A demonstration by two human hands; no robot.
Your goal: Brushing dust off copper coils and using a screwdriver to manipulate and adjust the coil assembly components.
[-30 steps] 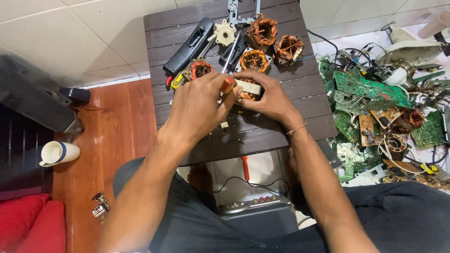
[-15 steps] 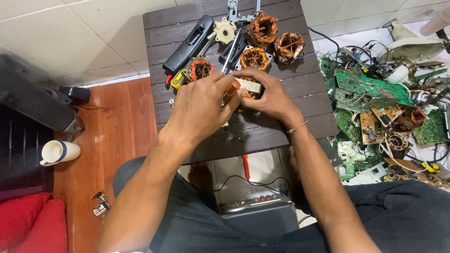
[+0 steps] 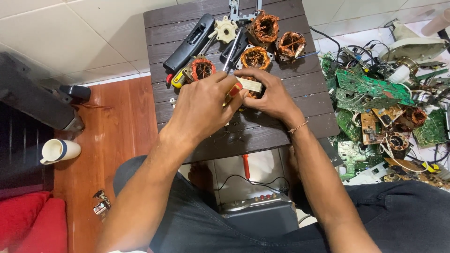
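We hold a small cream-coloured motor part [image 3: 250, 85] at the middle of the dark slatted desk [image 3: 304, 100], our left hand [image 3: 201, 107] pinching a red-handled tool [image 3: 233, 90] against it, our right hand [image 3: 269, 96] with fingers curled around the part; since a second ago almost nothing has shifted, so we judge the work unfinished. Copper-wound stators [image 3: 255, 57] lie just beyond, circuit boards [image 3: 370, 86] heaped on the floor at right

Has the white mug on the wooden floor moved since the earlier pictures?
No. The white mug lies in the same spot on the wooden floor, left of the dark slatted table, just as before.
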